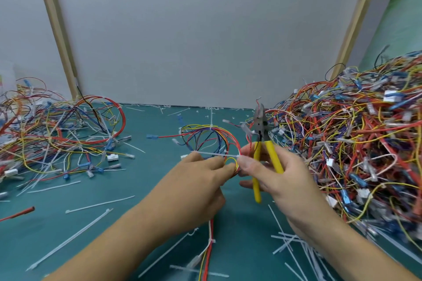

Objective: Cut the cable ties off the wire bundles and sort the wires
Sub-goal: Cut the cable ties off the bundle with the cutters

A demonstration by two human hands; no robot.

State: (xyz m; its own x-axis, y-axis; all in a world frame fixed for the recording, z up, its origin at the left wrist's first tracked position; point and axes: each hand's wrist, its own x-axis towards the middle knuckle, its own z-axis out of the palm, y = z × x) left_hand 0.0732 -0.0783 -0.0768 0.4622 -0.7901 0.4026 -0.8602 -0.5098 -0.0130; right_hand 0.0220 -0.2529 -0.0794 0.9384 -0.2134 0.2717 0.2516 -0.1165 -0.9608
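Observation:
In the middle of the green table, my left hand (pixel 201 180) grips a looped wire bundle (pixel 210 141) of red, blue and yellow wires. A white cable tie (pixel 214 154) sticks out sideways from the bundle between my two hands. My right hand (pixel 274 173) holds yellow-handled cutters (pixel 265 143) with the jaws pointing up, while its thumb and forefinger pinch the head end of that tie. More of the bundle trails down toward me, bound by another tie (pixel 211 241).
A large heap of tied wire bundles (pixel 356 143) fills the right side. A looser pile of wires (pixel 57 134) lies at the left. Cut cable ties (pixel 70 238) litter the green mat (pixel 137 223), many near my right forearm. A grey wall stands behind.

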